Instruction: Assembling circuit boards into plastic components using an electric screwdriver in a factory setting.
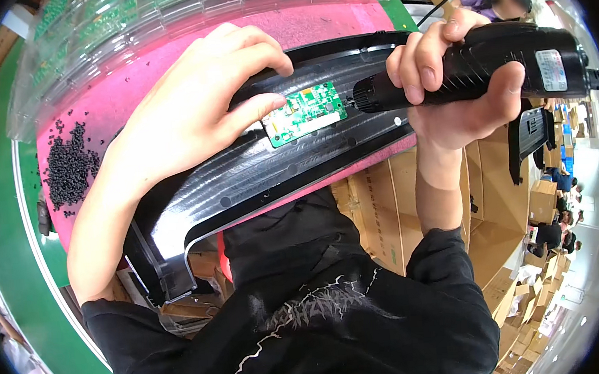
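My right hand (446, 84) is wrapped round a black electric screwdriver (473, 68), held sideways with its nose pointing left. The tip meets the right edge of a green circuit board (308, 112), where a dark screw-sized piece shows indistinctly. That board lies inside a long black plastic housing (256, 173), which slants across the work surface and reaches over my lap. At the board's upper left corner, my left hand (208, 96) has its thumb at the board's edge. Its thumb and index finger are apart, the other fingers partly hidden, with nothing seen between them.
A heap of small black screws (69, 166) lies on the pink mat (153, 68), left of the housing. Clear plastic trays (180, 13) with green boards stand along the back. Cardboard boxes (383, 215) and a black plastic part (531, 133) are at the right. Another person (485, 3) is beyond.
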Available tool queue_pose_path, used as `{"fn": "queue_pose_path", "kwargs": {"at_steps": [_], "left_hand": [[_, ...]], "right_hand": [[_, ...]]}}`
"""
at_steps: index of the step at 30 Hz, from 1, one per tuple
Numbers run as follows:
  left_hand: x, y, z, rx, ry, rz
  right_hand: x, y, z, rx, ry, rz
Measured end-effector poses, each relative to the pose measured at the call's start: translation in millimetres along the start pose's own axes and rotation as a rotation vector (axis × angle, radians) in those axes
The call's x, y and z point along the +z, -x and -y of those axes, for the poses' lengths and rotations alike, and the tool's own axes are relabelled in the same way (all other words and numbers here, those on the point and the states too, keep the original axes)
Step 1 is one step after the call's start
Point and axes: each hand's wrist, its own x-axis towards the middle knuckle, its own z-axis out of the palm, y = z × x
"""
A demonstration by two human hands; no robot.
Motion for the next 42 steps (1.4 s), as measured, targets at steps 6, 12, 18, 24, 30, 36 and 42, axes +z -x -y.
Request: {"fn": "queue_pose_path", "kwargs": {"at_steps": [6, 12, 18, 24, 30, 36, 42], "left_hand": [[-15.6, -0.1, -9.1, -0.028, -0.102, -0.33], [-31.8, 14.0, -8.2, -0.013, -0.199, -0.312], [-26.9, 47.3, -40.7, -0.06, -0.246, -0.466], [-62.3, 97.3, -13.3, 0.039, -0.414, -0.606], [-61.1, 75.9, -14.1, 0.186, -0.857, -0.917], [-49.2, 117.6, -22.7, 0.247, -0.923, -1.041], [-47.8, 128.8, -29.4, 0.287, -0.818, -1.117]], "right_hand": [[0.2, 4.5, -9.0, 0.088, 0.108, -0.098], [-6.2, 8.0, -16.6, 0.145, 0.098, -0.104], [0.1, -4.3, -22.3, 0.012, -0.018, -0.079], [8.6, -5.5, -27.3, 0.032, -0.016, -0.141], [-1.0, 20.4, -19.0, -0.015, 0.053, -0.25], [17.2, 16.5, -27.9, 0.052, 0.105, -0.176], [9.7, 3.4, -36.0, 0.033, 0.092, -0.106]]}}
